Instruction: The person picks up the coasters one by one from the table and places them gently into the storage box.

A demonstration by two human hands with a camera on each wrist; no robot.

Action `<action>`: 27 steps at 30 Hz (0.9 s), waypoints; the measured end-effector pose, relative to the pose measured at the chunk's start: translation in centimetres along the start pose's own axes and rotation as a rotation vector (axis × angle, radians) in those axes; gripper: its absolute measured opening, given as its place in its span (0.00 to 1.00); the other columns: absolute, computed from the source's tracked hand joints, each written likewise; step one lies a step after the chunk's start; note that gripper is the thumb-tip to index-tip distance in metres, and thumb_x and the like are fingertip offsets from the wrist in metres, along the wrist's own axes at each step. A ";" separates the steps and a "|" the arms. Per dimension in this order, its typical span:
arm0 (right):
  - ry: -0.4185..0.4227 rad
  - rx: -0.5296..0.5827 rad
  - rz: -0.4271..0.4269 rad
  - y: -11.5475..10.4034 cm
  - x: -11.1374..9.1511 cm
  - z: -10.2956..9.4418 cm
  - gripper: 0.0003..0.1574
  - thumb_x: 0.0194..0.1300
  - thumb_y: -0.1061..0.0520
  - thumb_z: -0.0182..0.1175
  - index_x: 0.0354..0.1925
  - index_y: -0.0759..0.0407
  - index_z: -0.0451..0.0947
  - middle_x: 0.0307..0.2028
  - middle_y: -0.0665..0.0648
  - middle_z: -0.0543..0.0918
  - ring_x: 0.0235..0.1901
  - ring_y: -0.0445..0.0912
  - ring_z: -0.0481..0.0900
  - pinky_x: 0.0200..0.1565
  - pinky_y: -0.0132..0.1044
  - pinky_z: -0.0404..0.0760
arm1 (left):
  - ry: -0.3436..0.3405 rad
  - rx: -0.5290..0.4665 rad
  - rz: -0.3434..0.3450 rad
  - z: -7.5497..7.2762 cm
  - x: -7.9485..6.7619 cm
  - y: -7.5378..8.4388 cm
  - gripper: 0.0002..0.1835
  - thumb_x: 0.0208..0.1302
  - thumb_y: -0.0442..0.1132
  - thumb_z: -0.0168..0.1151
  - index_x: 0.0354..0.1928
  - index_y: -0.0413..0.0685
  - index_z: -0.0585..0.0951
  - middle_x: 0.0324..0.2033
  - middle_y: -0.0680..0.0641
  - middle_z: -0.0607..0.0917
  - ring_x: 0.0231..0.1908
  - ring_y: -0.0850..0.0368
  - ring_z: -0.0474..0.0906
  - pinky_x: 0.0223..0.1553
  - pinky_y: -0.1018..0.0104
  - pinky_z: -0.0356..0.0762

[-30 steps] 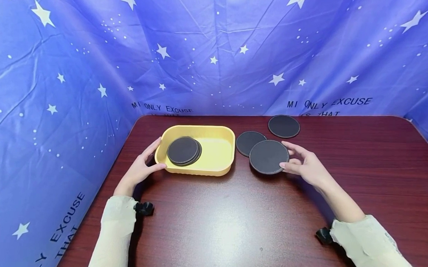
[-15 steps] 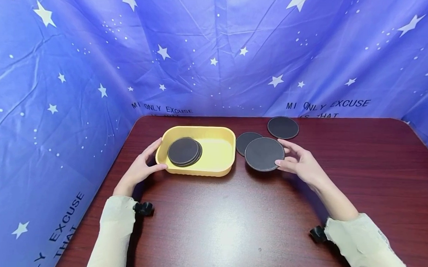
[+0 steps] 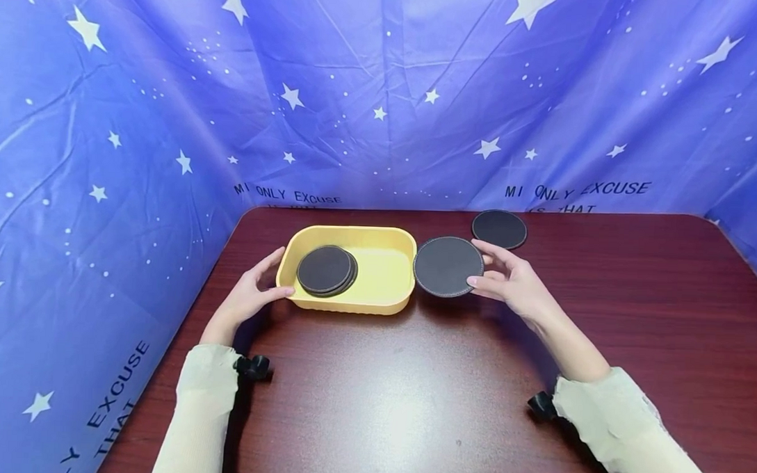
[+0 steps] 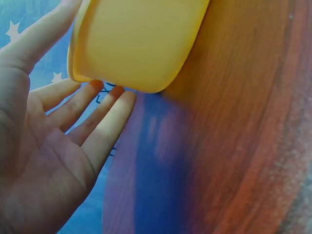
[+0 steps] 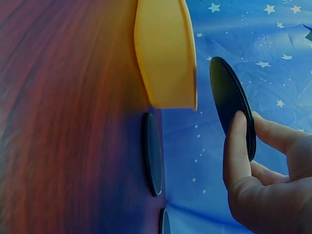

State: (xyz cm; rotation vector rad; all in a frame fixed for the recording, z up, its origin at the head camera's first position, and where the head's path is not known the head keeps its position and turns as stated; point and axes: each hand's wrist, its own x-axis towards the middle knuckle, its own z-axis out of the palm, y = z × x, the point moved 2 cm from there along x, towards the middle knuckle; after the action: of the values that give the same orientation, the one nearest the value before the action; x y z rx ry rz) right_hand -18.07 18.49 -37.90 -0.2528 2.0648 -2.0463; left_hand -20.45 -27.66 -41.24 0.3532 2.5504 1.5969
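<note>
My right hand pinches a round black coaster with pale edge stitching, thumb on one face and fingers on the other. In the right wrist view this coaster is raised off the table, beside the yellow tray. The head view shows it right at the tray's right rim. My left hand touches the left end of the tray, thumb at the near corner and fingers extended toward the far one. In the left wrist view its fingertips meet the tray's wall. A stack of black coasters lies inside the tray's left half.
Another black coaster lies near the far edge of the dark red wooden table. A second loose coaster shows in the right wrist view but is hidden behind the held one from above. A blue starry curtain stands behind.
My right hand has carried the pinched coaster leftward and slightly away, from over the table to the tray's right rim, covering a coaster lying there. My left hand stays at the tray.
</note>
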 end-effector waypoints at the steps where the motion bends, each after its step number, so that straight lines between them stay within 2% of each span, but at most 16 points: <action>1: -0.001 0.000 -0.001 -0.1 0.1 0.2 0.48 0.64 0.70 0.62 0.76 0.66 0.52 0.46 0.46 0.78 0.41 0.34 0.83 0.44 0.30 0.86 | 0.002 0.001 -0.006 -0.1 0.0 0.1 0.44 0.63 0.31 0.67 0.78 0.43 0.56 0.74 0.36 0.64 0.68 0.42 0.68 0.53 0.86 0.71; 5: -0.014 0.011 -0.005 -0.4 0.7 1.2 0.49 0.63 0.69 0.64 0.76 0.65 0.52 0.46 0.47 0.77 0.42 0.35 0.83 0.45 0.31 0.87 | -0.005 -0.049 -0.040 -0.3 0.1 0.2 0.40 0.66 0.32 0.64 0.77 0.42 0.58 0.72 0.34 0.65 0.56 0.60 0.78 0.48 0.79 0.80; 7: -0.026 0.024 -0.006 -0.5 1.0 1.7 0.49 0.63 0.69 0.63 0.76 0.66 0.52 0.46 0.48 0.77 0.41 0.35 0.83 0.45 0.31 0.87 | -0.015 -0.091 -0.058 -0.3 0.1 0.2 0.39 0.67 0.31 0.63 0.77 0.42 0.58 0.72 0.33 0.65 0.50 0.67 0.79 0.44 0.75 0.84; 9: -0.036 0.036 -0.007 -0.6 1.3 2.2 0.48 0.63 0.70 0.62 0.76 0.66 0.52 0.46 0.49 0.76 0.40 0.34 0.83 0.45 0.32 0.87 | -0.022 -0.120 -0.069 -0.4 0.2 0.2 0.39 0.67 0.30 0.62 0.77 0.41 0.58 0.72 0.32 0.64 0.46 0.71 0.80 0.42 0.73 0.85; 15: -0.058 0.056 0.000 -0.9 2.4 4.2 0.47 0.64 0.74 0.59 0.76 0.64 0.54 0.48 0.51 0.74 0.38 0.33 0.84 0.47 0.33 0.87 | -0.021 -0.144 -0.087 -0.4 0.2 0.1 0.39 0.67 0.31 0.62 0.77 0.44 0.58 0.73 0.34 0.63 0.49 0.68 0.79 0.43 0.72 0.85; 24: -0.077 0.090 0.028 -1.3 4.9 8.1 0.45 0.64 0.71 0.60 0.76 0.57 0.57 0.55 0.60 0.72 0.40 0.37 0.83 0.48 0.36 0.87 | -0.022 -0.155 -0.073 -0.2 -0.1 -0.2 0.38 0.69 0.33 0.61 0.77 0.43 0.57 0.74 0.32 0.61 0.46 0.71 0.80 0.44 0.72 0.85; 27: -0.086 0.110 0.034 -1.2 5.7 9.3 0.45 0.64 0.71 0.61 0.75 0.57 0.59 0.56 0.61 0.72 0.39 0.38 0.83 0.47 0.36 0.87 | -0.024 -0.149 -0.083 -0.3 -0.1 -0.2 0.37 0.69 0.33 0.61 0.77 0.44 0.58 0.74 0.34 0.61 0.45 0.69 0.81 0.44 0.73 0.85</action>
State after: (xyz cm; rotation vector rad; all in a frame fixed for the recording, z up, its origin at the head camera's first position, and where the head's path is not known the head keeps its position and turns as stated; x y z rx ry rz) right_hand -20.98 8.00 -36.94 -0.2793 1.8873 -2.0825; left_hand -20.46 -27.97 -41.27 0.2467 2.3773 1.7273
